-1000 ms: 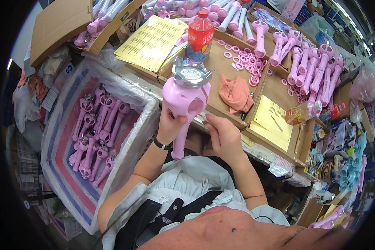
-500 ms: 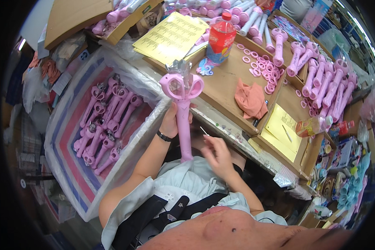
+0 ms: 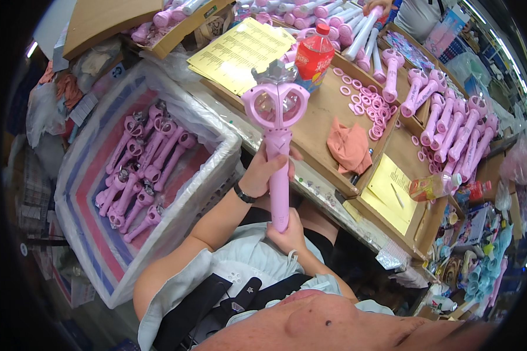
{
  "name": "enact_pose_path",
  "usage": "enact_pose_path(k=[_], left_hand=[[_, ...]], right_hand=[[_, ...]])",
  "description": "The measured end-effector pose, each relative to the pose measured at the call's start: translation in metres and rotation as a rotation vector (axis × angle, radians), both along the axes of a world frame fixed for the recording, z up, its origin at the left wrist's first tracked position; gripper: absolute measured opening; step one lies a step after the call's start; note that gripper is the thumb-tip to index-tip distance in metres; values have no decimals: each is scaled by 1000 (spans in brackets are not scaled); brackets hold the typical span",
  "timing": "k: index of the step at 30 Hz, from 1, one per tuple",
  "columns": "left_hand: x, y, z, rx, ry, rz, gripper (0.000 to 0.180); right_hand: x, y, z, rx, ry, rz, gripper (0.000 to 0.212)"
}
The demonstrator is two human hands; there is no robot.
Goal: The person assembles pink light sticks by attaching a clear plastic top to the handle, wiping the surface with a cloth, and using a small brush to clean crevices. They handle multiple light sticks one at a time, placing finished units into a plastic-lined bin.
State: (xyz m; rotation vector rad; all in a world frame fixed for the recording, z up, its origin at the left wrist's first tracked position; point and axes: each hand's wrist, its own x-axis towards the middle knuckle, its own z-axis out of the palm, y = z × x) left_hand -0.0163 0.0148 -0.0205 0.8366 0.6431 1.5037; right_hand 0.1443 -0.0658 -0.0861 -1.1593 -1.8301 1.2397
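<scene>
A pink toy wand [image 3: 280,202] with a silver crown and a clear-windowed, heart-like head stands nearly upright in front of me. My left hand [image 3: 257,175] is wrapped round its handle just below the head. At the handle's lower end, my right hand [image 3: 288,233] has its fingers closed on the wand; the fingertips are partly hidden behind it. To my left, a tub lined with clear plastic and striped sheeting [image 3: 108,248] holds several similar pink wands [image 3: 137,181].
On the bench are yellow printed sheets [image 3: 240,55], a red-labelled bottle [image 3: 315,58], pink rings [image 3: 366,105], a peach cloth [image 3: 348,146] and rows of pink wands [image 3: 459,126]. Beyond them, another person's hand [image 3: 376,7] grips a white-and-pink wand. A lying bottle [image 3: 433,186] is at right.
My right hand has moved down and left onto the handle's lower end. The wand has shifted slightly right in my left hand. Another person's hand has appeared at the far side.
</scene>
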Motion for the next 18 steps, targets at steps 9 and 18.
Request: enact_pose_path(k=[9, 18], left_hand=[[4, -4, 0, -33, -60, -64, 41], [-10, 17, 3, 55, -112, 81, 68]], right_hand=[[3, -1, -1, -91, 16, 5, 42], [5, -5, -4, -69, 3, 60, 44]])
